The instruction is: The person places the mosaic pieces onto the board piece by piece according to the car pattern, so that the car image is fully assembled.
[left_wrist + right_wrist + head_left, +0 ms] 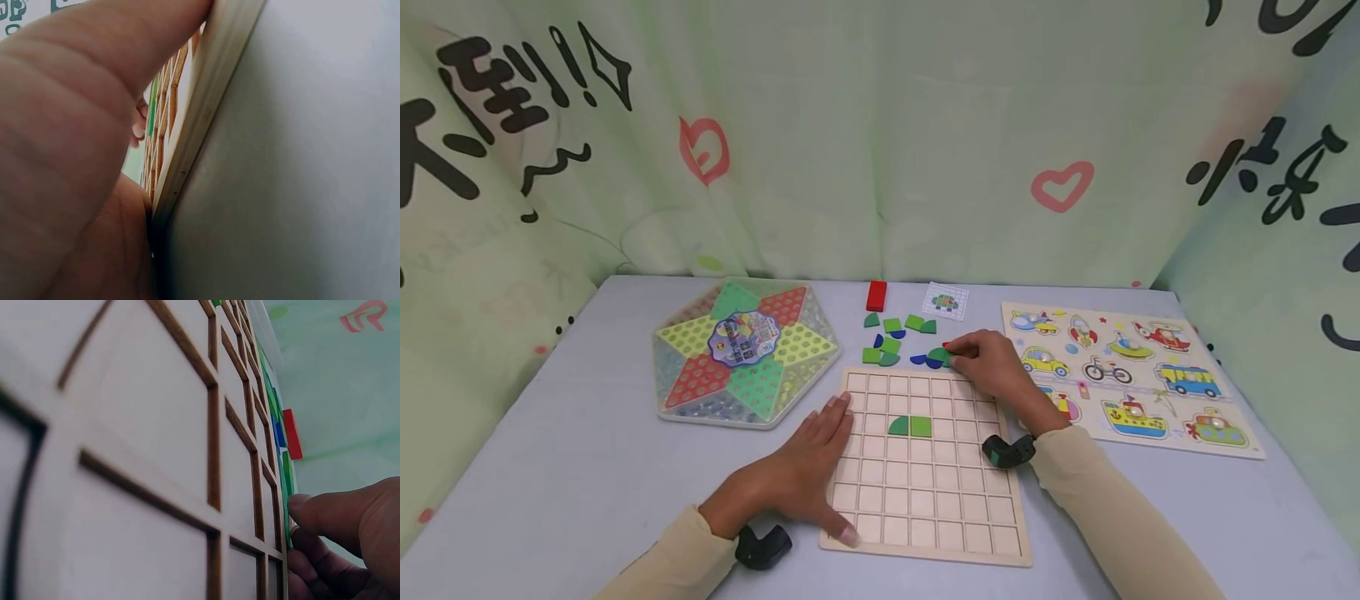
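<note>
A wooden grid board lies flat in front of me, holding a green quarter-circle piece and a light green square piece side by side. My left hand rests spread along the board's left edge, its thumb on the near left corner. In the left wrist view, the thumb fills much of the picture. Beyond the far right of the board, my right hand pinches a green piece between thumb and fingertips. Those fingers hide most of that piece and part of a red one.
Several loose green and blue pieces lie behind the board, with a red block and a pattern card at the back. A hexagonal star game board sits left; a vehicle puzzle board lies right, beneath the right forearm's side.
</note>
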The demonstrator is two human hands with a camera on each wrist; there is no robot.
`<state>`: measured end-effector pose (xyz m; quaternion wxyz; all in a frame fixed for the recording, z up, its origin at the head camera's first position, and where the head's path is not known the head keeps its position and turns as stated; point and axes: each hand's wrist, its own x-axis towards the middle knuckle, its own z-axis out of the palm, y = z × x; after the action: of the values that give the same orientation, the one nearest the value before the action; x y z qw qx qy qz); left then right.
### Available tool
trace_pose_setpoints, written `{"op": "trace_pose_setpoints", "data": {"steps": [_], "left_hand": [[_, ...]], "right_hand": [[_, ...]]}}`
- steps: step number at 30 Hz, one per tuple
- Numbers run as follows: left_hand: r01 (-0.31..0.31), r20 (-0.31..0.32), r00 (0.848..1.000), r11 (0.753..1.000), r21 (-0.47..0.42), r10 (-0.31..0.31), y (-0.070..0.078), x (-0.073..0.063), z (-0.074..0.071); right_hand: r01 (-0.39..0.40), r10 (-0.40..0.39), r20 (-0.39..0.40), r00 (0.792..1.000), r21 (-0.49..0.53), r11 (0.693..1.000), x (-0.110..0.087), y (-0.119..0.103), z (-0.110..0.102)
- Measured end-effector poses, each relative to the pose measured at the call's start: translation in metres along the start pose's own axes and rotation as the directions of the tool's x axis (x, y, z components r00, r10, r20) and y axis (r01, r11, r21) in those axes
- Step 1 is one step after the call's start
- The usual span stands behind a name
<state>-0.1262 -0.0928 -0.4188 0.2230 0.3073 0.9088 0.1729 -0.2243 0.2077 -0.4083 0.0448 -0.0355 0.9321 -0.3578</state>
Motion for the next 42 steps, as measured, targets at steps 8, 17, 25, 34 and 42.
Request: {"op": "trace_pose_setpoints", "data": {"steps": [8,17,25,34,42], "left_hand": [[-0.044,-0.029,0.999,0.998,-0.036,0.043,-0.002,-0.002,0.000],[-0.036,-0.025,0.999,0.999,-0.032,0.036,-0.001,-0.002,-0.002],[-0.043,-0.030,0.999,0.999,-0.031,0.042,-0.002,-0.002,-0.001],[-0.032,-0.020,0.999,0.999,-0.020,0.031,-0.001,-0.001,-0.001],[-0.035,-0.019,0.999,0.999,-0.019,0.035,-0.001,-0.002,-0.001]], "right_hand": [[0.020,-0.019,0.021,1.000,-0.037,0.999,0.000,-0.004,0.003],[0.032,-0.030,0.019,0.999,-0.089,0.996,0.000,-0.007,0.002],[0.028,-0.027,0.005,1.000,-0.062,0.998,0.003,-0.002,0.002],[0.059,-0.059,-0.025,0.998,-0.015,0.998,0.000,0.004,-0.001],[0.068,-0.067,-0.020,0.998,0.018,0.998,-0.004,0.006,-0.006]]}}
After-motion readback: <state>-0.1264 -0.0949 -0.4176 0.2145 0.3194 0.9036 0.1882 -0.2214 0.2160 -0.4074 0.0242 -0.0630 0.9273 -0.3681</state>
